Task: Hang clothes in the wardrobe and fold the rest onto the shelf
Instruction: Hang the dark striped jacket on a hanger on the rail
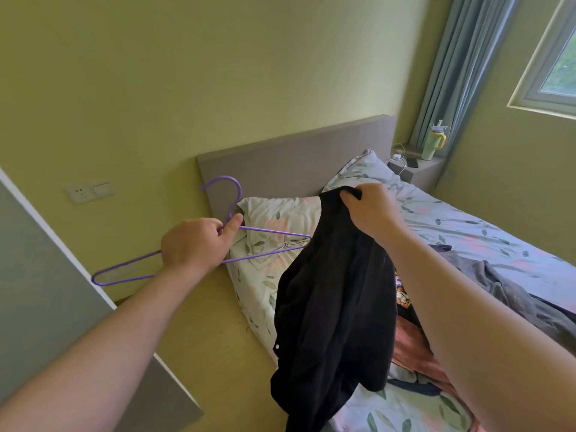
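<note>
- Your left hand (194, 244) grips the purple hanger (174, 244) at its neck; keep that grip firm.
- Your right hand (371, 210) pinches the black shirt (333, 300) by its top edge, above the bed (467, 232).
- Feed the hanger's free arm into the neck opening.

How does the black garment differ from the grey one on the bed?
The black garment hangs from the right hand; the grey garment lies crumpled on the bed, untouched. The black garment is darker than the grey. Neither is on the hanger.
</note>
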A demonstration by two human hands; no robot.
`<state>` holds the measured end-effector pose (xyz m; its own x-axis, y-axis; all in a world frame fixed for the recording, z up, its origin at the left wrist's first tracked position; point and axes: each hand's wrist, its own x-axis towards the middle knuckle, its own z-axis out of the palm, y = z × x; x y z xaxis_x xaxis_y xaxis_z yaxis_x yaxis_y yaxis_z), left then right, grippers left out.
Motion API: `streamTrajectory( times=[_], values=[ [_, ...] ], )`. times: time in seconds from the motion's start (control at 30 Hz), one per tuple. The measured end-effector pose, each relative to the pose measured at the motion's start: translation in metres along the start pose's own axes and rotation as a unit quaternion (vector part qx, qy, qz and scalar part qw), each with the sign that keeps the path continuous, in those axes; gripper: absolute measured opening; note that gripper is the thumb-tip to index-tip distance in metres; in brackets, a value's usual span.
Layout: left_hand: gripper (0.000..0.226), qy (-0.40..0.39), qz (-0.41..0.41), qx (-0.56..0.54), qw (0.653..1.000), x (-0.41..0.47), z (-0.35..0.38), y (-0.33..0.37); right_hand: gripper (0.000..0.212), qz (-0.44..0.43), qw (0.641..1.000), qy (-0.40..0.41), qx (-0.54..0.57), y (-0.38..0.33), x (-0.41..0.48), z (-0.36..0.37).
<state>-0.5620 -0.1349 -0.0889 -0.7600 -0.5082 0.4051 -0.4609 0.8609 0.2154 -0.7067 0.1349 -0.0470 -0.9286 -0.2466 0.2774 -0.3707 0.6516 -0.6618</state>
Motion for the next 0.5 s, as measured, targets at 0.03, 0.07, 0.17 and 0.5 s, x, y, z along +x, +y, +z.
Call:
streamTrajectory(
  times=[0.03, 0.07, 0.17, 0.5],
  values=[
    [0.072, 0.025, 0.012, -0.003, 1.000, -0.001, -0.004, 0.001, 0.040, -0.001, 1.000, 0.003, -0.001, 0.001, 0.001, 0.001],
    [0.071, 0.040, 0.021, -0.012, 0.999, 0.000, -0.006, 0.001, 0.039, -0.002, 1.000, 0.003, -0.002, 0.001, 0.002, 0.002],
    [0.070, 0.048, 0.040, -0.044, 0.997, 0.003, -0.012, 0.006, 0.038, -0.002, 1.000, -0.005, -0.012, 0.001, 0.004, 0.007],
    [0.061, 0.031, 0.077, -0.121, 0.989, 0.017, -0.047, 0.007, 0.029, 0.001, 1.000, -0.001, -0.015, 0.012, 0.004, 0.001]
  ],
)
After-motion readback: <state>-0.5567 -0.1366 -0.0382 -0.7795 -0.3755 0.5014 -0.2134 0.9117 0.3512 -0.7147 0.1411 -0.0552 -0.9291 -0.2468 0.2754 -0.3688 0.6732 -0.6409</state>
